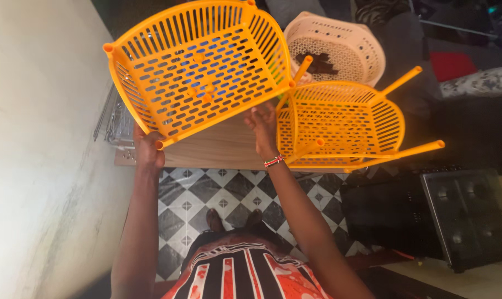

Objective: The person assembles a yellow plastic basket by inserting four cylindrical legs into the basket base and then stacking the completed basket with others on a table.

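While we look down from the head camera, we see the left hand (147, 148) closed on the lower corner of an orange slotted basket tray (198, 63), fingers wrapped round the rim near a short corner peg. We hold that tray up and tilted, its underside facing us, well above the floor.

Right hand (264, 128) is raised between the two orange pieces. Its fingers touch the lower edge of the lifted tray and sit just beside the second orange basket tray (339, 124); we cannot tell if it truly grips either one, since the fingertips are hidden against the plastic. A beaded bracelet (273, 161) sits on that wrist.

Second tray lies on its side on the wooden desk (218, 147), long orange leg tubes (414, 149) sticking out to the right. Behind it a beige perforated basket (339, 47) stands, touching or nearly touching the orange one; we cannot tell which.

A wire rack (115, 119) shows at the desk's left edge, next to the pale wall (35, 138). Below us: black-and-white checkered floor tiles (223, 194), our feet on them, and a red, black and white patterned garment (245, 271). A dark box-shaped appliance (467, 218) sits at the right, well apart from both hands.
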